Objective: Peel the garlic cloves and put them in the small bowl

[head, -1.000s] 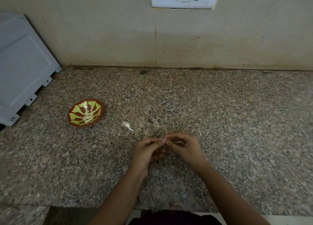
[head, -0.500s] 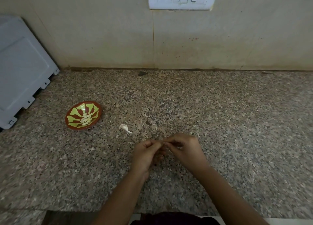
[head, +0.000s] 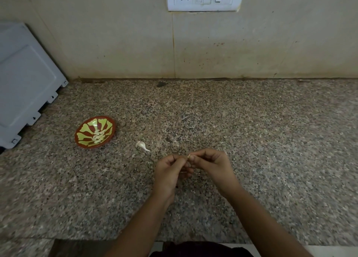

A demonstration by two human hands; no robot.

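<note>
Head view: garlic clove (head: pixel 189 156) pinched between left hand (head: pixel 170 171) and right hand (head: pixel 211 163) — mostly hidden.
Peeling: skin best lifted at the tip, clove kept steady.

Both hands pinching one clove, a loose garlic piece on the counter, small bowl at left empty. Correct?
Wrong on one count: the head view shows pale peeled cloves lying in the small bowl. The rest holds: left hand and right hand pinch one clove between them, and a loose garlic piece lies on the counter.
</note>
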